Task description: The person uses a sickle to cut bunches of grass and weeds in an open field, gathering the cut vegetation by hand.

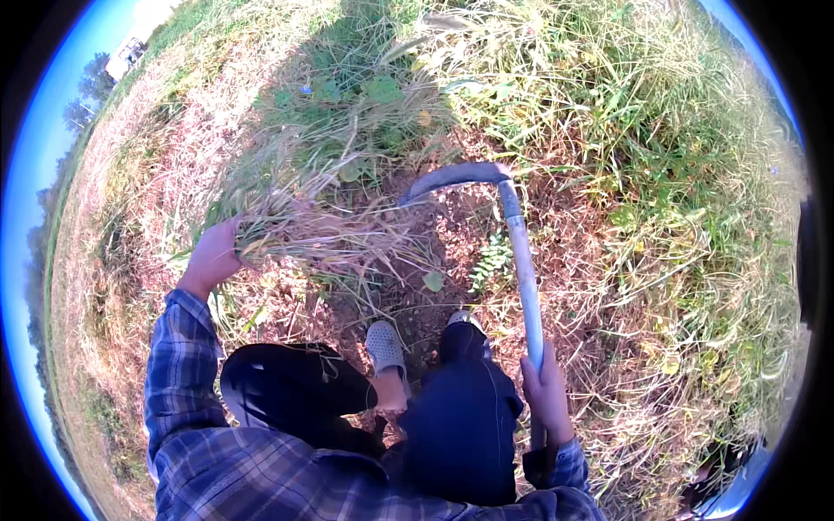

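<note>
My left hand (214, 257) grips a bundle of long cut grass (326, 225), whose stems spread to the right over bare soil. My fingers are partly hidden by the stalks. In my right hand (549, 394) is the pale handle of a sickle (525, 273), held low near my right knee. Its curved, dark metal blade (456, 174) points left, above the ground and just beyond the grass bundle. A small leafy weed (492, 262) grows between the bundle and the handle.
Tall standing grass (625, 84) covers the far and right side. Flattened dry stalks (606, 378) lie to my right. My perforated clogs (386, 345) rest on the soil below the bundle. A white vehicle or structure (126, 57) and trees (94, 81) show at the far left.
</note>
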`<action>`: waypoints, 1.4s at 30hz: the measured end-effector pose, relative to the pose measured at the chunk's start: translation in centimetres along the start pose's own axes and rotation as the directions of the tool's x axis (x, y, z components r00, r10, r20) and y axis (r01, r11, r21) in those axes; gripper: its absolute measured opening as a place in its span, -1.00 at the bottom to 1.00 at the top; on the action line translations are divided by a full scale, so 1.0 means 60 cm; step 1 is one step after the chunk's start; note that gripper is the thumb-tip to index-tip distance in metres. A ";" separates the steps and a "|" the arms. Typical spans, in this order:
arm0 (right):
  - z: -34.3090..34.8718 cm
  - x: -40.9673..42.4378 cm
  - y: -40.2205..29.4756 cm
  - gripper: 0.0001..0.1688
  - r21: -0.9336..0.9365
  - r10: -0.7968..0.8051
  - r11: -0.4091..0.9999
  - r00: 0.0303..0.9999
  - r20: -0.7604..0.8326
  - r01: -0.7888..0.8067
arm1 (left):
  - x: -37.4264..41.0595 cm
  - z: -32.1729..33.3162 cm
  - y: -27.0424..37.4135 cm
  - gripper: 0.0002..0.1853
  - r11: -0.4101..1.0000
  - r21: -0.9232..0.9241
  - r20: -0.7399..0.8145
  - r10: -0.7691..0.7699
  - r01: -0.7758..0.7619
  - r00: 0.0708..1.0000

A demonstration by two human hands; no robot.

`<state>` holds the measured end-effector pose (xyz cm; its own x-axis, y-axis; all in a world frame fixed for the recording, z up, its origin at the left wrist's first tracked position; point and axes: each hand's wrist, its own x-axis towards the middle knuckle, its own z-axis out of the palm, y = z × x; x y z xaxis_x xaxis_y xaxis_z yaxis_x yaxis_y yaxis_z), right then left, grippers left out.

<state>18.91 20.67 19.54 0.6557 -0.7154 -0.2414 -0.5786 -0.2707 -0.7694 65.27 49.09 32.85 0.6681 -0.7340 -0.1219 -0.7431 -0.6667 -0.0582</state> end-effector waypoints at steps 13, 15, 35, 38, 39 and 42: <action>-0.181 -0.164 -0.062 -0.48 0.431 -0.018 0.874 0.902 -0.432 0.224 | -0.912 0.222 -0.577 -0.39 0.316 0.222 -0.262 -0.892 0.922 0.369; -0.190 -0.172 -0.051 -0.39 0.387 0.009 0.906 0.907 -0.422 0.171 | -0.983 0.251 -0.517 -0.30 0.265 0.064 -0.319 -0.908 0.962 0.271; -0.098 0.634 -0.314 -0.67 -0.436 -0.331 0.891 0.840 -0.429 0.129 | 0.289 0.018 0.162 -0.53 0.776 -0.409 -0.316 0.372 -0.480 0.872; -0.044 0.696 -0.288 -0.66 -0.795 -0.501 0.603 0.806 -0.313 0.066 | 0.450 0.099 0.239 -0.58 0.766 -0.462 -0.282 0.351 -0.447 0.893; -0.068 0.704 -0.224 -0.62 -0.941 -0.603 0.332 0.781 -0.162 0.060 | 0.501 0.114 0.285 -0.58 0.744 -0.500 -0.264 0.357 -0.444 0.896; -0.055 0.586 -0.114 -0.55 -0.740 -0.514 0.596 0.856 -0.052 0.313 | 0.579 0.143 0.323 -0.52 0.847 -0.425 -0.166 0.275 -0.320 0.947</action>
<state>44.33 -4.78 18.28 0.8336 -0.5067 0.2198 -0.4984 -0.8616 -0.0961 73.74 11.76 18.96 0.4351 -0.8998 0.0331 -0.8267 -0.3847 0.4105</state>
